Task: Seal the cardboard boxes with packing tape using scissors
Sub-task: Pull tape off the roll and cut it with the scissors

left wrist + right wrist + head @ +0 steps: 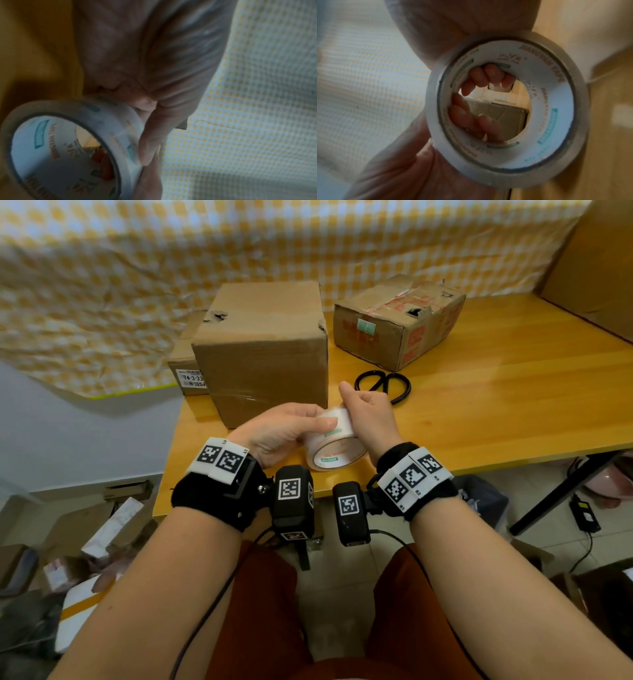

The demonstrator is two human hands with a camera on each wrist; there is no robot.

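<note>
A roll of clear packing tape with a white printed core is held just above the front edge of the wooden table. My left hand grips the roll from the left, thumb lying over its top. My right hand grips it from the right with the thumb raised. In the right wrist view, fingertips of both hands curl round the far rim of the tape roll. Black-handled scissors lie on the table just behind my right hand. A large plain cardboard box stands directly behind the roll.
A worn box with red print and old tape sits at the back right. A small labelled box is tucked behind the large one. Checked cloth hangs at the back. More cardboard leans at far right. Clutter covers the floor on the left.
</note>
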